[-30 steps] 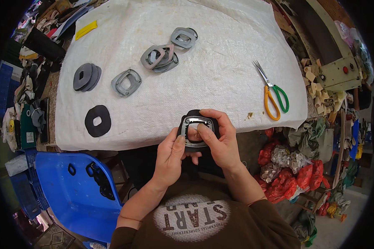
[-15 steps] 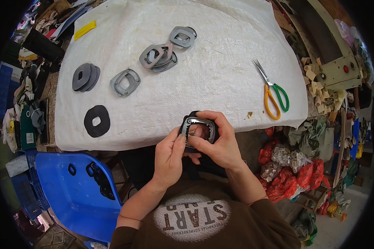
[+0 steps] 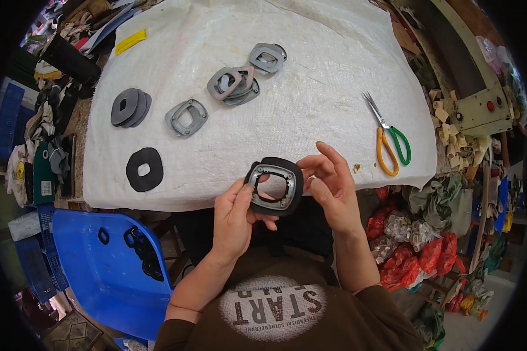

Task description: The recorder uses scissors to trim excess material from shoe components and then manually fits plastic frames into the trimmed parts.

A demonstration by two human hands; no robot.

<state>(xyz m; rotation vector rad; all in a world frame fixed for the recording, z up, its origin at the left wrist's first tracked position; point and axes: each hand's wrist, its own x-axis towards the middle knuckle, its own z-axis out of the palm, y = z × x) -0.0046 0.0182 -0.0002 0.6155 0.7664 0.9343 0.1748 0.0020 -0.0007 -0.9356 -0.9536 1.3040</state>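
My left hand (image 3: 233, 219) pinches a rounded-square metal frame (image 3: 290, 186) by its left side, thumb on top and fingers beneath. A black pad (image 3: 297, 175) lies against the back of the frame and shows around its outer edge. Just right of it, my right hand (image 3: 334, 190) is held with fingers apart and nothing in them. On the white cloth to the left lies a black pad with a central hole (image 3: 144, 169). Beyond it are a grey frame (image 3: 186, 117), a stack of grey pads (image 3: 130, 108) and more grey frames (image 3: 235, 85) piled together.
Scissors with orange and green handles (image 3: 386, 137) lie on the white cloth (image 3: 310, 105) at the right. A blue tub (image 3: 93, 263) with several black rings stands lower left. Red bags (image 3: 413, 257) sit below the table's right side. A yellow strip (image 3: 130, 42) lies far left.
My right hand has let go of the metal frame and moved off to the right, fingers spreading. My left hand alone now holds the frame, with more of the black pad showing.
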